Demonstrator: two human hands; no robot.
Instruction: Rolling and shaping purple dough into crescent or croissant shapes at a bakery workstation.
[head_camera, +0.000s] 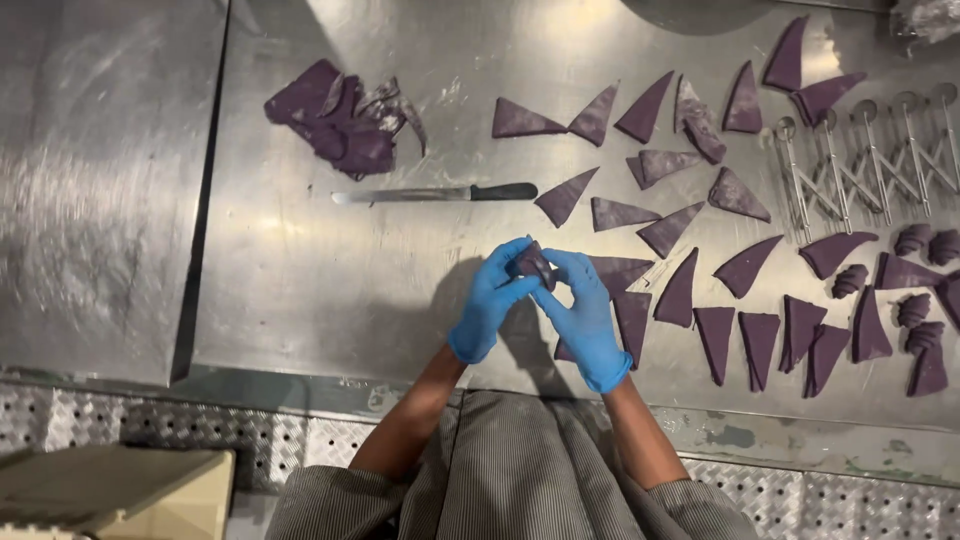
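Note:
Both my hands wear blue gloves and meet over the steel table (320, 290). My left hand (490, 300) and my right hand (583, 310) together pinch a small piece of purple dough (531, 264), partly rolled up between the fingertips. Just right of my hands lie several flat purple dough triangles (680, 290) spread over the table. Small rolled purple dough pieces (915, 310) sit at the far right.
A long knife (435, 193) with a black handle lies beyond my hands. A heap of purple dough scraps (340, 120) sits at the back left. An expandable multi-wheel metal cutter (870, 160) rests at the back right. The table's seam (205, 200) runs down the left.

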